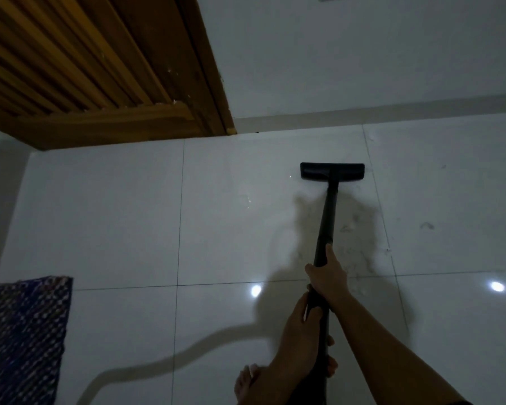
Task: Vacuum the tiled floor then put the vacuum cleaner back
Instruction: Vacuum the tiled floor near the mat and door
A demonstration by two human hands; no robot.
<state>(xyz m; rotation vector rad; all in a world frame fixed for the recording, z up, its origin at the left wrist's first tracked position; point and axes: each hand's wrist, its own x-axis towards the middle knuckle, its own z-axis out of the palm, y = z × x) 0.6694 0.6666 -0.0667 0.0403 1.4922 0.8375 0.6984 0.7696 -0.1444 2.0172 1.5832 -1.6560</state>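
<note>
A person's two hands grip the black wand of a vacuum cleaner over a glossy white tiled floor in a dimly lit room. The right hand is closed around the wand higher along its length, thumb laid up the tube; the left hand is wrapped around it just behind, nearer the body. The wand's long axis runs almost straight away from the person, tilting slightly left toward its lower end, and points at the white wall ahead. At its far end the flat black floor head sits on the tiles, its wide side set crosswise to the wand and roughly parallel to the pale skirting board, near it but apart. The head rests just left of a grout line. Faint smudges and dust mark the tile around the wand's shadow. A wooden slatted door fills the upper left, and a blue patterned mat lies at the left edge. Bare toes show below the hands. Two bright light reflections glint on the floor.
</note>
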